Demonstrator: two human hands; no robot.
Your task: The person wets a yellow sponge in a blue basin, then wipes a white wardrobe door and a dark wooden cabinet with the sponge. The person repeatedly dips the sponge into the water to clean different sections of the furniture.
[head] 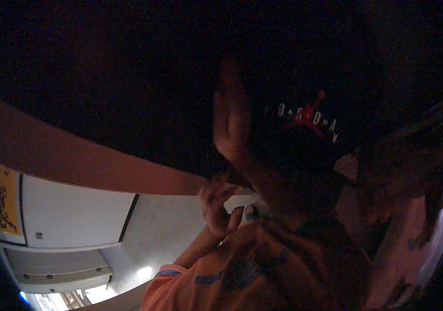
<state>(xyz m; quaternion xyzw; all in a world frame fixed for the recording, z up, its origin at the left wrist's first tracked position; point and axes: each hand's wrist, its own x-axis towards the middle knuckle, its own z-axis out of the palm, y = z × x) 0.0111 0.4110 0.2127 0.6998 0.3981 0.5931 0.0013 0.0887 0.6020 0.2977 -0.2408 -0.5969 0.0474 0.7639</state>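
Note:
Dark fabric, seemingly a black garment (303,151) with a red figure and white lettering, fills much of the upper right; its outline is lost in shadow. My right hand (231,128) is raised against the dark area left of the print, fingers extended. Whether it grips the fabric cannot be told. Lower down, my left hand (217,210) is bent at the wrist, its thumb apart from its curved fingers. Pale floor shows through that gap, and I see nothing held there. My orange shirt (241,268) spans the bottom, bearing dark print.
A reddish-brown board or edge (101,163) curves across the left. Beyond it are a white panel (73,210) with dark edges, an orange picture (1,202), and a low cabinet (58,268). A sandalled foot (250,213) stands on the grey floor (163,221). Dim fabric hangs at right.

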